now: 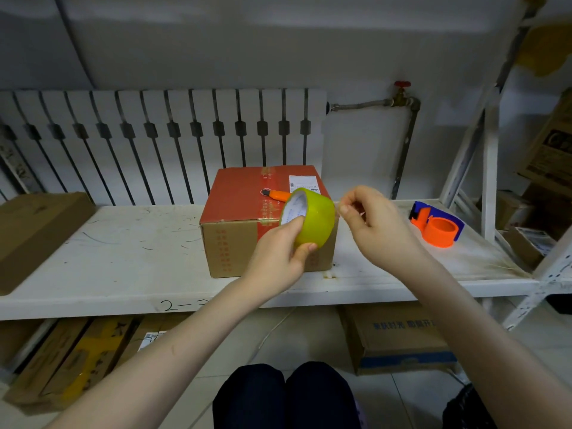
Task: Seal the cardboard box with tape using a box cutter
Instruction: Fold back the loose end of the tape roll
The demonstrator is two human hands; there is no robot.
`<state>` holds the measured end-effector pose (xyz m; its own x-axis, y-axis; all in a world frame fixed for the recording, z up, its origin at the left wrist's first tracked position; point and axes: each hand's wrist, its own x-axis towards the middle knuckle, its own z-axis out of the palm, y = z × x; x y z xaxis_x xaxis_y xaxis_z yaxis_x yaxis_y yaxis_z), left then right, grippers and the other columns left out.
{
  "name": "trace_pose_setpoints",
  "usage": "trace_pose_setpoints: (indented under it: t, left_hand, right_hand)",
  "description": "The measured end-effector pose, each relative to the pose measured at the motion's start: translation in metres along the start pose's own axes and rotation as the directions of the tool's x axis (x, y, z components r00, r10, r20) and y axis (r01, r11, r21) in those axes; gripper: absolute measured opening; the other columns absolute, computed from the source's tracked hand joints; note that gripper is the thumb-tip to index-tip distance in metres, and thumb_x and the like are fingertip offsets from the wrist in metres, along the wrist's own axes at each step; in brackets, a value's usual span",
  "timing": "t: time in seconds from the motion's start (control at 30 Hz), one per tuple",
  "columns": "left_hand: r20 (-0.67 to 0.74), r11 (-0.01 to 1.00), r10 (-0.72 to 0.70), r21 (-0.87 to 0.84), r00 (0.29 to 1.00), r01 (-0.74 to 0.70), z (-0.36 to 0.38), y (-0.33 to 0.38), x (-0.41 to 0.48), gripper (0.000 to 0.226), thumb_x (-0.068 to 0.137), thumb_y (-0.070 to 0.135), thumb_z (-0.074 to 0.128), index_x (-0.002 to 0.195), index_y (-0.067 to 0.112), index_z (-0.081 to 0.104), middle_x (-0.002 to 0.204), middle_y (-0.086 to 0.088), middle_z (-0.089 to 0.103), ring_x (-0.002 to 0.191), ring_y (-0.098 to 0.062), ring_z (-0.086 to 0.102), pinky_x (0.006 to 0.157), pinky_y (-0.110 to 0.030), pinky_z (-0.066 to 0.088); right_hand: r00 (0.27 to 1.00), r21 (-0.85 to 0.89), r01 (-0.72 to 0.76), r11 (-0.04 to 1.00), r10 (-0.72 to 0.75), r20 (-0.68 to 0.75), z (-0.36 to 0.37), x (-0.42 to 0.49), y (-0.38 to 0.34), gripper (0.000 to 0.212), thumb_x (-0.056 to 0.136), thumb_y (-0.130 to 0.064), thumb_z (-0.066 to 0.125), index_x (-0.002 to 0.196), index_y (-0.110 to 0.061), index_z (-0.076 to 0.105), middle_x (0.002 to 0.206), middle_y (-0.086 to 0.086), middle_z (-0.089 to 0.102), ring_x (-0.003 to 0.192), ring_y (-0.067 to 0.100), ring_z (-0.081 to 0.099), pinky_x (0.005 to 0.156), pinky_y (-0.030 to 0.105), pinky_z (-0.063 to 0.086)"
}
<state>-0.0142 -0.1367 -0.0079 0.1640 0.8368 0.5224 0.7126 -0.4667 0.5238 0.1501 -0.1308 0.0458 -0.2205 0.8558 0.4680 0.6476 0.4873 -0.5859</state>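
A cardboard box (235,224) with a red top stands on the white shelf (123,261). An orange box cutter (277,196) lies on the box's top, partly hidden behind the tape roll. My left hand (278,258) grips a yellow-green tape roll (312,218) in front of the box, thumb on its near rim. My right hand (371,224) is just right of the roll, thumb and forefinger pinched together at the roll's edge; whether a tape end lies between them is too fine to tell.
An orange and blue tape dispenser (438,226) sits on the shelf at the right. A flat brown carton (34,233) lies at the left end. A radiator (161,140) stands behind. More boxes (393,339) rest on the floor below.
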Motion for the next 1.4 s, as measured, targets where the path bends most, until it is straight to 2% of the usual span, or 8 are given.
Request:
trace_pose_setpoints:
  t: [0.13,0.4,0.5,0.67,0.83,1.0,1.13,1.4]
  left_hand:
    - [0.006,0.999,-0.030,0.011,1.000,0.030,-0.001,0.004,-0.001,0.030,0.082,0.036,0.050,0.093,0.008,0.054,0.078,-0.012,0.063,0.069,-0.029,0.056,0.061,-0.052,0.047]
    - [0.032,0.997,-0.064,-0.032,0.997,0.065,0.001,0.007,0.002,0.024,0.085,0.031,0.055,0.094,0.009,0.055,0.080,-0.011,0.064,0.069,-0.028,0.057,0.061,-0.051,0.048]
    - [0.053,0.992,-0.092,-0.077,0.994,0.096,0.002,0.011,0.003,0.030,0.084,0.031,0.056,0.104,0.009,0.057,0.086,-0.012,0.066,0.074,-0.028,0.060,0.065,-0.048,0.050]
    - [0.071,0.965,-0.183,-0.178,0.981,0.193,-0.003,0.010,0.014,0.057,0.077,0.039,0.049,0.125,0.008,0.054,0.107,-0.009,0.067,0.095,-0.026,0.062,0.084,-0.046,0.050]
    - [0.082,0.927,-0.200,-0.305,0.976,0.216,-0.005,0.010,0.017,0.014,0.088,0.016,0.062,0.101,0.010,0.062,0.088,-0.004,0.067,0.076,-0.018,0.060,0.073,-0.038,0.050]
    - [0.105,0.824,-0.267,-0.490,0.958,0.284,-0.001,0.018,0.019,0.021,0.089,0.012,0.061,0.110,0.011,0.063,0.093,-0.006,0.069,0.081,-0.015,0.063,0.077,-0.038,0.053]
    - [0.078,0.801,-0.277,-0.531,0.958,0.275,0.001,0.022,0.022,0.024,0.088,0.009,0.061,0.112,0.004,0.061,0.116,-0.015,0.065,0.097,-0.028,0.065,0.087,-0.047,0.053]
    - [-0.036,0.859,-0.188,-0.490,0.982,0.146,0.003,0.023,0.019,0.021,0.085,0.001,0.062,0.104,0.011,0.063,0.089,0.003,0.065,0.079,-0.013,0.060,0.077,-0.035,0.050]
  right_hand:
    - [0.979,-0.013,0.192,0.981,-0.193,-0.069,0.007,-0.003,0.004,0.007,0.094,-0.014,0.048,0.091,-0.010,0.053,0.089,0.001,0.058,0.081,0.016,0.055,0.069,0.034,0.050]
    - [0.962,0.007,0.154,0.988,-0.148,-0.229,0.012,-0.004,0.006,0.016,0.079,-0.017,0.070,0.082,-0.011,0.056,0.072,-0.011,0.056,0.069,0.011,0.059,0.062,0.033,0.053]
    - [0.912,-0.136,0.284,0.949,-0.311,-0.267,0.012,-0.005,0.005,0.008,0.081,-0.012,0.066,0.079,-0.008,0.059,0.072,-0.001,0.063,0.067,0.020,0.060,0.058,0.042,0.053]
    - [0.821,-0.326,0.486,0.811,-0.551,-0.148,0.017,-0.015,0.000,0.004,0.076,-0.004,0.061,0.074,-0.006,0.059,0.069,0.009,0.064,0.063,0.027,0.060,0.049,0.037,0.049]
    - [0.920,-0.125,0.305,0.944,-0.326,-0.216,0.007,-0.007,-0.003,0.012,0.083,-0.017,0.066,0.085,-0.012,0.055,0.078,0.002,0.065,0.073,0.020,0.061,0.061,0.044,0.053]
    - [0.974,0.104,0.171,0.980,-0.152,-0.167,0.006,-0.004,-0.006,0.031,0.083,-0.020,0.067,0.097,-0.022,0.040,0.073,-0.008,0.060,0.069,0.011,0.058,0.065,0.028,0.051]
    - [0.996,0.338,0.046,0.940,-0.019,-0.083,0.005,0.000,-0.007,0.030,0.085,-0.013,0.064,0.103,-0.017,0.040,0.074,0.004,0.063,0.070,0.019,0.059,0.065,0.026,0.051]
    - [0.998,0.432,-0.070,0.899,0.060,0.037,-0.003,0.012,-0.005,0.022,0.090,-0.012,0.058,0.100,-0.013,0.039,0.077,0.001,0.060,0.072,0.015,0.059,0.070,0.029,0.052]
